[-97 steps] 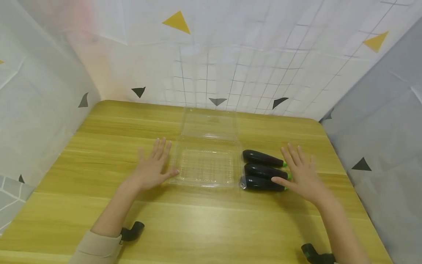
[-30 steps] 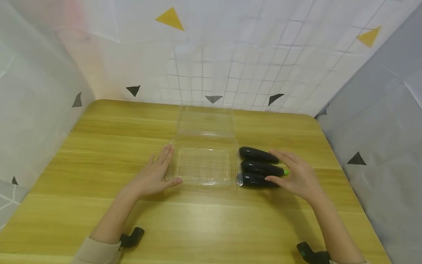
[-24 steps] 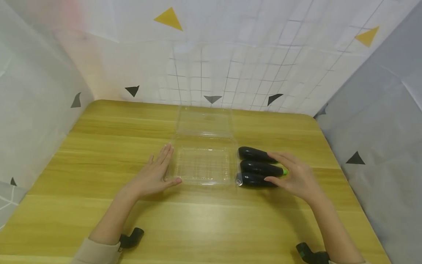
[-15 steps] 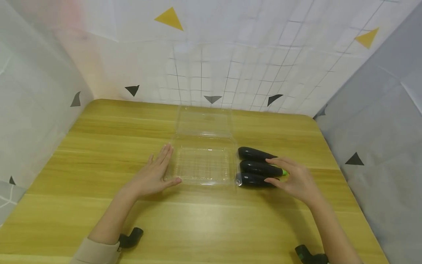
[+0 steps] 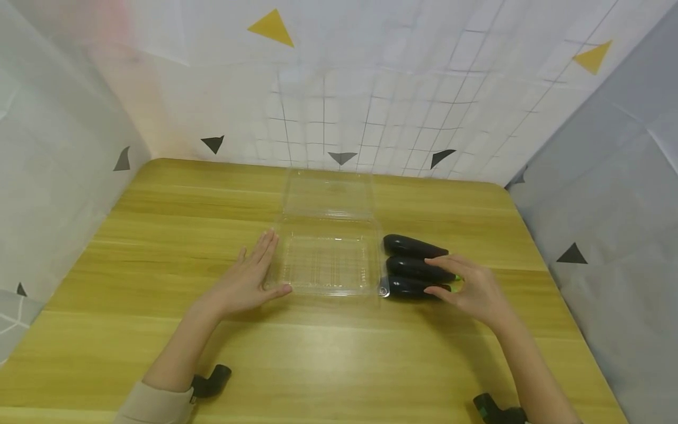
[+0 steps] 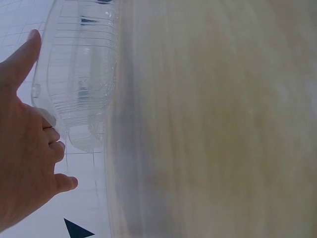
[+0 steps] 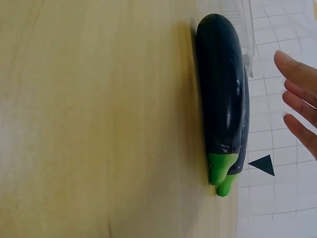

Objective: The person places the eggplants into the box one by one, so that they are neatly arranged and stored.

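A clear plastic clamshell box (image 5: 328, 292) lies unfolded mid-table, its lid (image 5: 328, 194) laid back towards the wall. At the box's left side is my left hand (image 5: 239, 287), fingers extended along the edge and thumb at the front left corner; in the left wrist view its thumb and fingers lie along the rim of the clear box (image 6: 79, 64). Three dark eggplants (image 5: 408, 286) with green stems lie side by side just right of the box. My right hand (image 5: 472, 288) hovers over their stem ends, thumb and fingers spread apart. The right wrist view shows a gap between fingers and eggplant (image 7: 220, 89).
The wood-grain table (image 5: 318, 365) has a rounded far edge against a white sheet wall (image 5: 238, 100) with a grid and triangles. Grey-white side walls stand at left and right. Black wrist mounts (image 5: 212, 381) sit on both forearms.
My left hand has moved in against the box's left edge. My right hand has come left over the eggplants, its fingers then drawing nearer the thumb. Box and eggplants stay in place.
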The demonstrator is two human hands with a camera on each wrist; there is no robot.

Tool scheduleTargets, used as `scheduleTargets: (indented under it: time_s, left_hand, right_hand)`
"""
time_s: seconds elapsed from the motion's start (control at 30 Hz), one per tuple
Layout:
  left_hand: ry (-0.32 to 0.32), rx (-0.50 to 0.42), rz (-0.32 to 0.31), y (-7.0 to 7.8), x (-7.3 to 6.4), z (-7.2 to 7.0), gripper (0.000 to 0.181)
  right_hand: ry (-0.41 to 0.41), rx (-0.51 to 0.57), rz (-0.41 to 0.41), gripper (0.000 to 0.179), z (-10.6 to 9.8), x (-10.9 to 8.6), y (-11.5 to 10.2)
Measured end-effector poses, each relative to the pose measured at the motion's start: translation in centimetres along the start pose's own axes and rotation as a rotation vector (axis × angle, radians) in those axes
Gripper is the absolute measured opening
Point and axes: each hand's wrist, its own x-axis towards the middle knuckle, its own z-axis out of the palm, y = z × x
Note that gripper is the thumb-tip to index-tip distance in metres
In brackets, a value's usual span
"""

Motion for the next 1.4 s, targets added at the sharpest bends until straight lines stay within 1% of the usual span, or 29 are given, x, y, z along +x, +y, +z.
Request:
scheduleTargets:
  time_s: [0.07,0.33,0.47,0.6,0.7,0.83,0.9,1.03,1.17,1.4]
  left_hand:
    - [0.002,0.003,0.0,0.0,0.0,0.1,0.103]
    - [0.006,-0.001,0.007,-0.1,0.1,0.2,0.103]
    - [0.018,-0.001,0.012,0.0,0.0,0.3,0.103]
    - [0.014,0.002,0.009,-0.1,0.0,0.4,0.104]
    - [0.013,0.003,0.013,-0.1,0.0,0.5,0.104]
    - [0.028,0.002,0.027,-0.1,0.0,0.4,0.104]
    - [0.03,-0.004,0.027,-0.1,0.0,0.3,0.103]
    - [0.017,-0.019,0.007,0.0,0.0,0.1,0.103]
    - [0.007,-0.026,-0.007,0.0,0.0,0.1,0.104]
    - [0.022,-0.009,0.0,0.1,0.0,0.1,0.104]
  right_hand:
    - [-0.007,-0.001,0.002,0.059,0.2,-0.1,0.1]
    - [-0.031,-0.024,-0.01,0.054,0.7,-0.4,0.4]
    - [-0.041,-0.038,-0.011,0.052,1.0,-0.5,0.6]
    - [-0.053,-0.057,-0.025,0.049,1.4,-0.8,0.6]
    - [-0.067,-0.062,-0.012,0.048,1.8,-1.2,0.7]
    - [-0.085,-0.058,0.027,0.049,2.3,-1.6,0.8]
    - [-0.093,-0.063,0.03,0.049,2.4,-1.7,0.9]
    - [-0.107,-0.077,0.023,0.049,2.7,-1.9,0.9]
    - [-0.12,-0.082,0.038,0.048,2.9,-2.0,0.8]
    - [-0.148,-0.076,0.041,0.051,3.0,-2.1,0.8]
